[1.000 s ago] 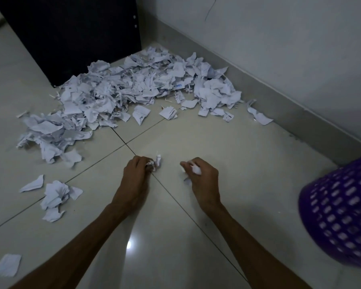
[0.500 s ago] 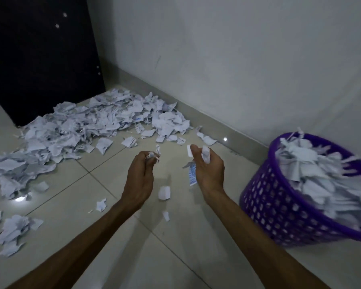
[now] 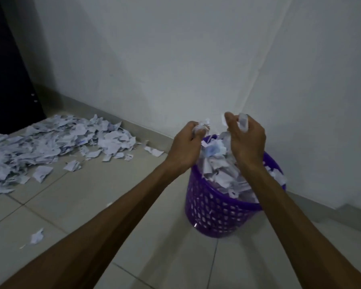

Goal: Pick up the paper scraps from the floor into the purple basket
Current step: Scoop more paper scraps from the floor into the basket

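Note:
The purple basket stands on the tiled floor near the wall, heaped with white paper scraps. Both hands hover over its rim. My left hand grips a small bunch of scraps in curled fingers above the basket's left side. My right hand grips other scraps, a little higher and to the right. A large pile of paper scraps covers the floor at the left along the wall.
A dark cabinet or door rises at the far left behind the pile. White walls meet in a corner behind the basket. Loose scraps lie on the tiles at the lower left, and one scrap lies near the skirting.
Both hands rose from the floor with scraps and swung right; they now hang over the basket. The view turned right with them, so the pile slid to the left.

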